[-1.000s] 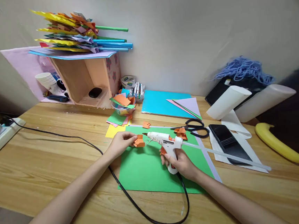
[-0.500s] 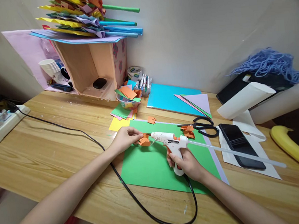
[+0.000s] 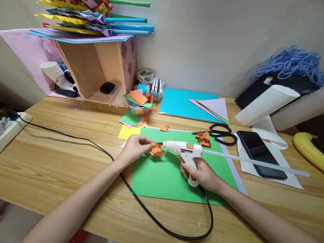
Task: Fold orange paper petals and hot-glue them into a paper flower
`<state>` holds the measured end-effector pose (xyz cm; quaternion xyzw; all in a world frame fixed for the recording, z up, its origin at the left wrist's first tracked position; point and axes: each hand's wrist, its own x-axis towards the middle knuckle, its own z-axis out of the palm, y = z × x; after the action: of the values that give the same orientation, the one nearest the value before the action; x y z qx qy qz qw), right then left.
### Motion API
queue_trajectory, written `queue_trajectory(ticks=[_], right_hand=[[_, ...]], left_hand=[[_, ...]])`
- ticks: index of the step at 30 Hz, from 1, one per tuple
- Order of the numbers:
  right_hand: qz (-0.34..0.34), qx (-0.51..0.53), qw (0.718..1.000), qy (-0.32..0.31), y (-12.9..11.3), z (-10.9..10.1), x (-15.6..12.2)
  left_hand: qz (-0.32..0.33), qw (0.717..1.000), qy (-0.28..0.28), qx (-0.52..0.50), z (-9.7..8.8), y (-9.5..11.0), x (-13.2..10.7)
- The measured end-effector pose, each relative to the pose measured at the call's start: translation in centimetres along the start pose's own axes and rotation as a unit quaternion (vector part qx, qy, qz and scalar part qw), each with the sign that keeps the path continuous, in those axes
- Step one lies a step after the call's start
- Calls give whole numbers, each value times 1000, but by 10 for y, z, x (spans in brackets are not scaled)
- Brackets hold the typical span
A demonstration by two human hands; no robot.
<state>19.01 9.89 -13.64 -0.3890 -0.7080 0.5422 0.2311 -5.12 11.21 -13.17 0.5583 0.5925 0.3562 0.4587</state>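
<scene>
Pinched between the fingers of my left hand [image 3: 136,149] is a folded piece of orange paper [image 3: 156,151]. My right hand [image 3: 202,173] is wrapped round the handle of a white hot glue gun [image 3: 190,157]. Its nozzle points left and sits right at the orange paper; whether it touches, I cannot tell. A long clear glue stick [image 3: 253,162] juts from the gun's back end. Beneath both lies a green paper sheet [image 3: 164,180]. Other folded orange pieces [image 3: 204,140] rest by the black-handled scissors [image 3: 221,133], and a small orange piece [image 3: 164,127] lies at the sheet's far edge.
The gun's black cord [image 3: 159,222] loops along the front and runs left to a power strip [image 3: 3,137]. Rightward lie a phone [image 3: 261,154], a banana [image 3: 318,155] and a white roll [image 3: 267,105]. Behind are a bowl of paper pieces [image 3: 138,107] and a cardboard box [image 3: 82,66].
Both hands hold nearly the same pose, with the orange paper still at the nozzle. The whole view has shifted slightly.
</scene>
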Motion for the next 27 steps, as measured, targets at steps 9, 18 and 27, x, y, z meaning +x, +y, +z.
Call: queue_trajectory(ticks=[9,18,27], right_hand=[[-6,-23,1000,-1,1,-1,0],[-15,-33,999,10,3,-1,1],[-9,-14,1000,20,2,-1,0]], left_hand=[[10,1000,3,20,0,0,-1],[19,1000,8,13,-1,2,-1],[23,1000,11,15,-3,4,-2]])
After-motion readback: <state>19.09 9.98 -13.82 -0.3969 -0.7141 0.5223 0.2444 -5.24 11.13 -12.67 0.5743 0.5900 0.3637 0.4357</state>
